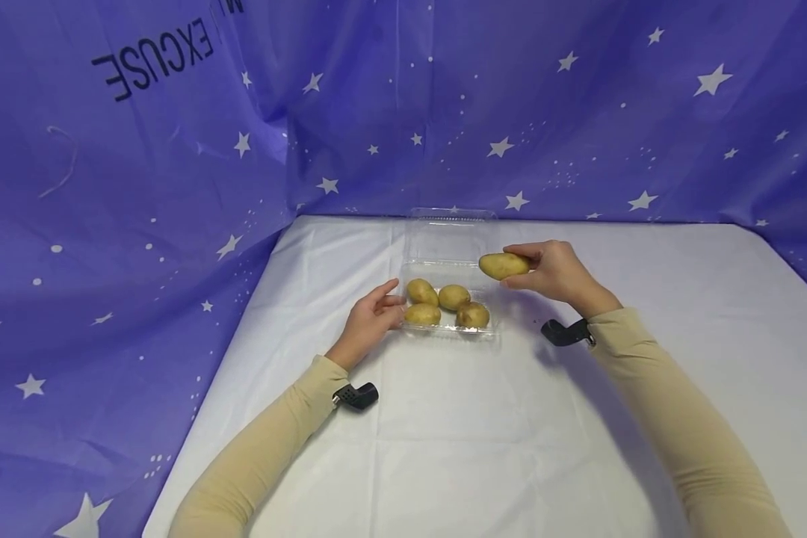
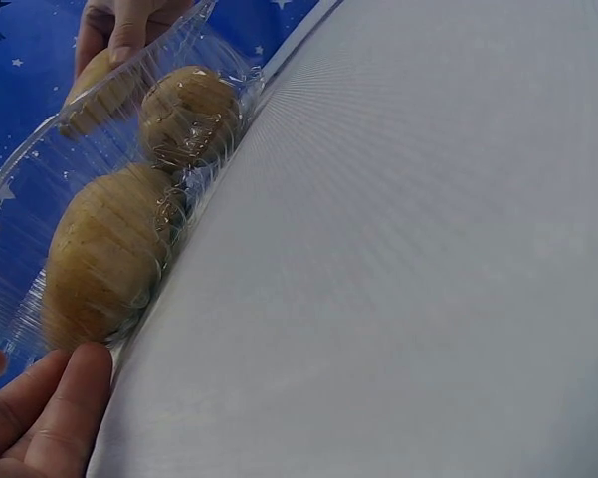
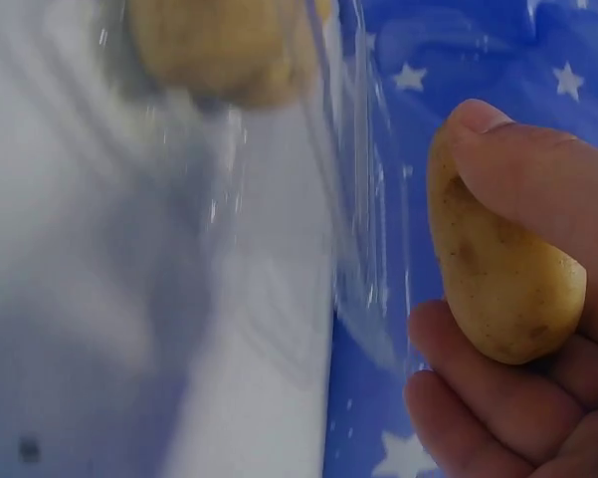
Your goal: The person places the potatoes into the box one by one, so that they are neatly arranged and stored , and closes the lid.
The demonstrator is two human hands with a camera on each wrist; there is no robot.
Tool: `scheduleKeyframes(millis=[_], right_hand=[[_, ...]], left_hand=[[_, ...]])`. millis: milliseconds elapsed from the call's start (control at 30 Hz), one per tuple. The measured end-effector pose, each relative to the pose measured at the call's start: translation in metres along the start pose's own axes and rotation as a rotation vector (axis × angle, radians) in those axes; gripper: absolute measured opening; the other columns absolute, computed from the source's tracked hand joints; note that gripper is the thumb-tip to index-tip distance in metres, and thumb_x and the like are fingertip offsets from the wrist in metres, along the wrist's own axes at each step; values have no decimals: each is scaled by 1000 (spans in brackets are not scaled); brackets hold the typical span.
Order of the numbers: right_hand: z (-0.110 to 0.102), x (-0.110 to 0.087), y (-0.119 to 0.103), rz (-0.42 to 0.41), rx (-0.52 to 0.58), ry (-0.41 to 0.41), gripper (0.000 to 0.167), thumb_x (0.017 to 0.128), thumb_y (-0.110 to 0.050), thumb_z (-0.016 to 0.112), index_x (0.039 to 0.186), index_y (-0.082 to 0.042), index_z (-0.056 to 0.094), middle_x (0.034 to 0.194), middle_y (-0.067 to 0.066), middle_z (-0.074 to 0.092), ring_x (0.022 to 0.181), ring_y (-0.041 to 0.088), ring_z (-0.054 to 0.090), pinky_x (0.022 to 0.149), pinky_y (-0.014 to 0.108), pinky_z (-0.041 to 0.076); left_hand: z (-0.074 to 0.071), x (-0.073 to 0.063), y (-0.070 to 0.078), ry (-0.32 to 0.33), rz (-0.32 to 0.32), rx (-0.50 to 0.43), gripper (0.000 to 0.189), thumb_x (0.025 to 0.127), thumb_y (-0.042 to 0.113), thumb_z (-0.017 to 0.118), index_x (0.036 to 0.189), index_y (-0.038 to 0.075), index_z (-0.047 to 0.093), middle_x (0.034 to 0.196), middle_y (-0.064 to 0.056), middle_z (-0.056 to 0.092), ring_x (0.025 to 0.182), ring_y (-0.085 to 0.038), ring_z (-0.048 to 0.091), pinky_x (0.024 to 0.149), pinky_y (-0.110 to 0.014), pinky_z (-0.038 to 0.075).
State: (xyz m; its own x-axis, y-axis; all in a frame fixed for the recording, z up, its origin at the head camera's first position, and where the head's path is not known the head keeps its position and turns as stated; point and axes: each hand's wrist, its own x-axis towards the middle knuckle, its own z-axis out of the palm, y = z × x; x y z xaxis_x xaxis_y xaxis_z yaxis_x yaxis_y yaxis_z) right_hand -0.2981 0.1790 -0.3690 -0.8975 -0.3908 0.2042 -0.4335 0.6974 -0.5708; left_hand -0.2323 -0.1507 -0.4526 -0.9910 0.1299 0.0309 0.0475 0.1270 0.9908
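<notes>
My right hand (image 1: pixel 557 275) pinches a yellow potato (image 1: pixel 504 265) between thumb and fingers, above the right side of a clear plastic clamshell box (image 1: pixel 452 330). In the right wrist view the thumb lies along one side of that potato (image 3: pixel 502 269), fingers under the other. Several more potatoes (image 1: pixel 453 297) lie inside the box, whose lid (image 1: pixel 450 237) stands raised at the back. At the box's left side my left hand (image 1: pixel 371 320) touches the wall with its fingertips. Through the clear wall, the left wrist view shows a large potato (image 2: pixel 109 254) close to these fingers (image 2: pixel 75 408).
A white cloth (image 1: pixel 437 448) covers the table under the box. Behind and to the left hangs a purple-blue curtain (image 1: pixel 545 97) with white stars. A black wrist camera (image 1: pixel 358 397) sticks out from the left sleeve and another camera (image 1: pixel 566 332) from the right one.
</notes>
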Motion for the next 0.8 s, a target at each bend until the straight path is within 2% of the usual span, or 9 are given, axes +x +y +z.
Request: scheduleKeyframes(millis=[367,633,800], right_hand=[[21,5,-29,-72,30,-54,58,74,-18,91,126,0,71,110,19,77,89,24,73,71,14,55],[37,6,-47,-102,26,-49,55,73,-19,91,122,1,73,106,17,78,90,26,74,78,34,62],[46,4,-54,-101,12,-50,56,72,-23,91,121,-1,74,104,16,79,90,26,74,79,38,63]], left_hand=[[2,1,1,2,0,-15,64,96,5,62,156,3,40,133,-29,62,89,-6,66,80,-23,63],[2,1,4,1,15,-7,63,97,6,61,156,4,39,133,-28,63,94,-12,68,84,-27,64],[1,0,3,5,1,-3,63,96,5,61,156,3,40,133,-28,63,94,-10,68,83,-26,63]])
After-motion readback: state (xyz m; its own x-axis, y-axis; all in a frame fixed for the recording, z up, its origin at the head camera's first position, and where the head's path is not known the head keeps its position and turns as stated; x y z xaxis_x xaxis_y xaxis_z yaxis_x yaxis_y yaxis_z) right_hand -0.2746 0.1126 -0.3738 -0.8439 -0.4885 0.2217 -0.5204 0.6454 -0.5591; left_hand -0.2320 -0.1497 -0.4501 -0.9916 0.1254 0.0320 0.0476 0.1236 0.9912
